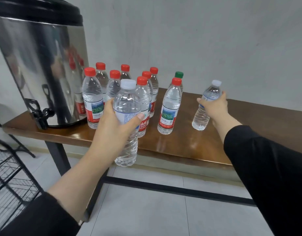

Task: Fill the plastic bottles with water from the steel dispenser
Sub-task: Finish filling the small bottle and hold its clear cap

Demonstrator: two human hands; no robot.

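Observation:
My left hand (113,126) grips a clear white-capped bottle (127,143), held upright in the air in front of the table's near edge. My right hand (214,106) is wrapped round a second white-capped bottle (202,116) that leans slightly and stands on the wooden table (180,142) at the right. The steel dispenser (39,65) with a black lid stands at the table's left end, its black tap (38,114) facing the front. Several red-capped bottles (92,97) cluster beside the dispenser. One red-capped bottle (169,108) and a green-capped one (178,74) stand between the cluster and my right hand.
A black wire rack (12,181) stands on the floor at the lower left. The table has black metal legs and a floor-level crossbar (163,188). A grey wall rises right behind the table. Bare tabletop stretches to the right of my right hand.

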